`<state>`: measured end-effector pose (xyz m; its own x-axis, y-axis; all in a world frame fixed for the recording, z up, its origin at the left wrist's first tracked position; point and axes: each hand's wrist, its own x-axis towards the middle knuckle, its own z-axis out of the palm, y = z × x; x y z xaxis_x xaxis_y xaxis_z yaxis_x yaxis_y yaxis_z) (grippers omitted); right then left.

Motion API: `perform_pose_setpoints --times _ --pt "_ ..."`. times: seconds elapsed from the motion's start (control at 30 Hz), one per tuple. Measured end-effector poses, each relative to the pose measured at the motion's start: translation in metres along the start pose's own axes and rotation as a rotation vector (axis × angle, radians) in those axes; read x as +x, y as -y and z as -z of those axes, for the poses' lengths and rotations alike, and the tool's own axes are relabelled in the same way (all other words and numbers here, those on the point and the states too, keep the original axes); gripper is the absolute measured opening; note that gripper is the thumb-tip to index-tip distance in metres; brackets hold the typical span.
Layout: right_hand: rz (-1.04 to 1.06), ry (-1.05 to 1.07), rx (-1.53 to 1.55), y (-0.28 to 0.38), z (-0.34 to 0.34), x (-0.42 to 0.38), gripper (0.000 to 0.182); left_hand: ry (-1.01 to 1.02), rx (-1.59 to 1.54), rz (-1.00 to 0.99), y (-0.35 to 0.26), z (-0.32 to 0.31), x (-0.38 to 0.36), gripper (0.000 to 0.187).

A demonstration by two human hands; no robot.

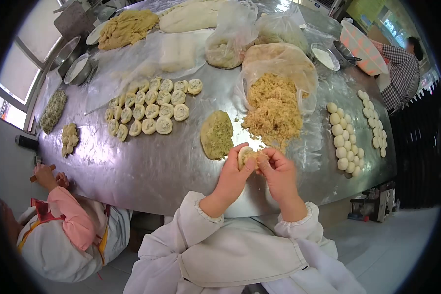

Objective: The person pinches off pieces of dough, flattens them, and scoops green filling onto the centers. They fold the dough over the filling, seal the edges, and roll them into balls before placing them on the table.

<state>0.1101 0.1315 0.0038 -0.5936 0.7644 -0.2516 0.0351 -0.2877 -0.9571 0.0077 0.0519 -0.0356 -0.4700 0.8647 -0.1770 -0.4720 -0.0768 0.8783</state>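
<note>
Dough (241, 157), a small pale round, sits at the near edge of the steel table (161, 169), held between the thumb and curled fingers of your left hand (232, 177). That grip is narrow, closed only as far as the dough's rim allows. A clump of yellow filling (250, 156) lies against the dough, and your right hand (281, 177) meets it from the other side, thumb and fingertips drawn close together on the filling; whether they also catch the dough's edge, you cannot tell from this view. Just beyond your hands spreads a crumbly yellow heap (274, 110), spilling from a clear plastic bag (279, 55). Beside it, on the left, is a green-flecked mound (215, 136). Farther left stand rows of filled rounds (152, 111); well to the right, white dough balls (340, 141) lie clustered.
</note>
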Motion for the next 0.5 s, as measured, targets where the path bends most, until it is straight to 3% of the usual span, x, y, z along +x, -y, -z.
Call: perform_pose_setpoints --times 0.2,0.33,0.43,0.5 --pt "-0.005 0.011 -0.007 -0.004 -0.008 0.001 0.019 0.043 -0.047 0.038 -0.006 0.005 -0.008 0.034" --pt "0.021 -0.048 -0.006 0.001 0.001 0.008 0.018 0.013 -0.229 0.188 -0.01 0.013 -0.008 0.033" --pt "0.184 -0.156 -0.455 0.001 0.027 0.029 0.028 0.0 -0.465 0.231 -0.017 0.015 -0.009 0.033" --pt "0.437 -0.116 -0.764 0.0 0.029 0.027 0.043 0.01 -0.557 0.248 -0.02 0.021 -0.01 0.033"
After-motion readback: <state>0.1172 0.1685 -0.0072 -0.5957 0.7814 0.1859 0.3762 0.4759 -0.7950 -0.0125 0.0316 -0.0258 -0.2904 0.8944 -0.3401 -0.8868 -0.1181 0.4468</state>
